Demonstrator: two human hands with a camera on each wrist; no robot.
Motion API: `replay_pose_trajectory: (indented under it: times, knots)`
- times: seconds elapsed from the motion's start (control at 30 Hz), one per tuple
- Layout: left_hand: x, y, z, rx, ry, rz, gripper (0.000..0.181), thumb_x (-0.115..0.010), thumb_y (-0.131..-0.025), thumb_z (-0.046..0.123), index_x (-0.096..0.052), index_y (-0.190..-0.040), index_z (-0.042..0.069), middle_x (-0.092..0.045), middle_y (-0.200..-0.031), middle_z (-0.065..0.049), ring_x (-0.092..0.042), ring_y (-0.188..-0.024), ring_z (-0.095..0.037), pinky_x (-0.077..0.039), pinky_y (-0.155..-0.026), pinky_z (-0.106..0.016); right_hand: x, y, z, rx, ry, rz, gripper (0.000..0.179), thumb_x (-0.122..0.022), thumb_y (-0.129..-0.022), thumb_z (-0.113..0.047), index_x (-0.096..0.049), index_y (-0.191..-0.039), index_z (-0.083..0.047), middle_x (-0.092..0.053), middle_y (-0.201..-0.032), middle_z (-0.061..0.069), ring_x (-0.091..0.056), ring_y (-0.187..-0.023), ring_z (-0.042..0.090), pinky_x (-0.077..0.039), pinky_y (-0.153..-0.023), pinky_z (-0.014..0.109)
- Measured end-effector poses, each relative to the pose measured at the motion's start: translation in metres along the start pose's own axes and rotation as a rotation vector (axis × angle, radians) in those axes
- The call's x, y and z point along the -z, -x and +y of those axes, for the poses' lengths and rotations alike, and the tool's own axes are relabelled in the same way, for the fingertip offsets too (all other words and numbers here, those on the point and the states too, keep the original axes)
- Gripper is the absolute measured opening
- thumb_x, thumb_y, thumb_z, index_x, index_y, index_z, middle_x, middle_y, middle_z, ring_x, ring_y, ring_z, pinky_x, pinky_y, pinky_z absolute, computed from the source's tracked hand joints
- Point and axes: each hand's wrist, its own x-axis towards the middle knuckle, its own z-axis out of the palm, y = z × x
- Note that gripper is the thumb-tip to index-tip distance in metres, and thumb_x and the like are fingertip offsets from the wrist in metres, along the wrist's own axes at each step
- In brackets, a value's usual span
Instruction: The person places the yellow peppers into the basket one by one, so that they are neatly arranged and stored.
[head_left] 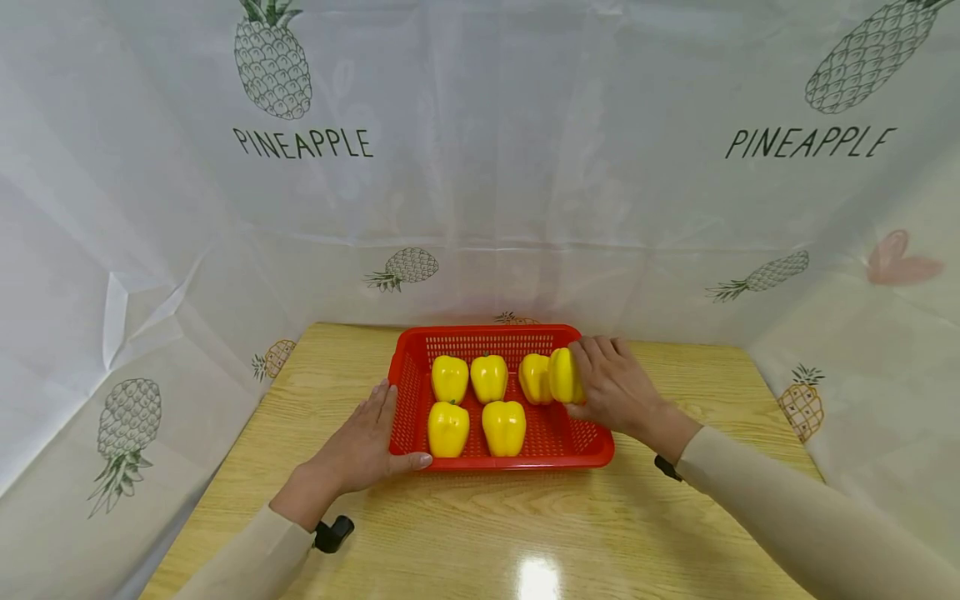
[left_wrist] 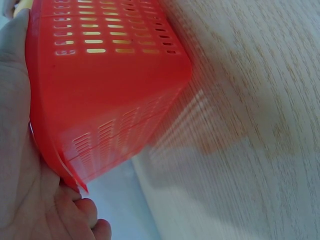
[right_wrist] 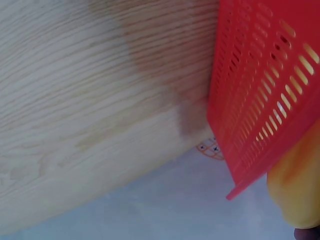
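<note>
My right hand (head_left: 618, 387) grips a yellow bell pepper (head_left: 565, 376) at the right side of the red basket (head_left: 501, 463). In the right wrist view this bell pepper (right_wrist: 295, 185) shows beyond the basket's rim, with a fingertip at its end. Another bell pepper (head_left: 534, 379) sits just left of it, partly hidden. My left hand (head_left: 356, 442) rests against the basket's left rim, fingers extended along the side and thumb over the front rim. In the left wrist view the palm (left_wrist: 20, 150) lies along the rim of the basket (left_wrist: 115, 90).
Several more yellow bell peppers stand in the basket's left and middle, including one at the back left (head_left: 450, 379) and one at the front (head_left: 504, 428). The wooden table (head_left: 480, 533) ends at a white pineapple-print sheet (head_left: 525, 183) behind and at both sides.
</note>
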Motion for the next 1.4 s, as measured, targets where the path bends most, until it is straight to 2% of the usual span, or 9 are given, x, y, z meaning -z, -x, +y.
replay_pose_trajectory:
  times: [0.33,1.0,1.23,1.4]
  knots:
    - [-0.001,0.000,0.000,-0.007,-0.002,0.002,0.133,-0.057,-0.084,0.088,-0.010,-0.166,-0.006,-0.005,-0.175,-0.026,-0.010,-0.163,-0.044,-0.020,-0.130,-0.059,-0.005,0.002,-0.010,0.041,0.033,-0.056,0.091,-0.081,-0.077,-0.065,-0.055,-0.129,0.006,-0.061,-0.115,0.020,-0.054,-0.099,0.037,-0.046,-0.082,0.045]
    - [-0.001,0.000,-0.001,-0.013,0.001,0.003,0.134,-0.055,-0.084,0.089,-0.010,-0.166,-0.006,-0.005,-0.175,-0.027,-0.011,-0.163,-0.044,-0.020,-0.130,-0.060,-0.008,0.001,-0.024,0.070,0.038,-0.179,0.093,-0.076,-0.079,-0.071,-0.058,-0.130,0.005,-0.063,-0.115,0.019,-0.057,-0.104,0.036,-0.048,-0.089,0.047]
    - [0.000,0.000,0.000,-0.017,0.000,0.006,0.133,-0.056,-0.084,0.089,-0.011,-0.166,-0.007,-0.006,-0.175,-0.027,-0.012,-0.163,-0.044,-0.020,-0.130,-0.060,-0.008,0.000,-0.030,0.077,0.013,-0.228,0.087,-0.076,-0.079,-0.068,-0.055,-0.127,0.002,-0.062,-0.115,0.017,-0.056,-0.105,0.034,-0.049,-0.092,0.046]
    - [-0.001,0.000,-0.001,-0.021,0.000,0.010,0.133,-0.056,-0.085,0.089,-0.012,-0.166,-0.007,-0.006,-0.175,-0.027,-0.013,-0.162,-0.044,-0.020,-0.130,-0.060,-0.008,0.000,-0.032,0.103,0.023,-0.267,0.090,-0.075,-0.080,-0.071,-0.056,-0.130,0.002,-0.062,-0.120,0.017,-0.058,-0.110,0.034,-0.049,-0.095,0.046]
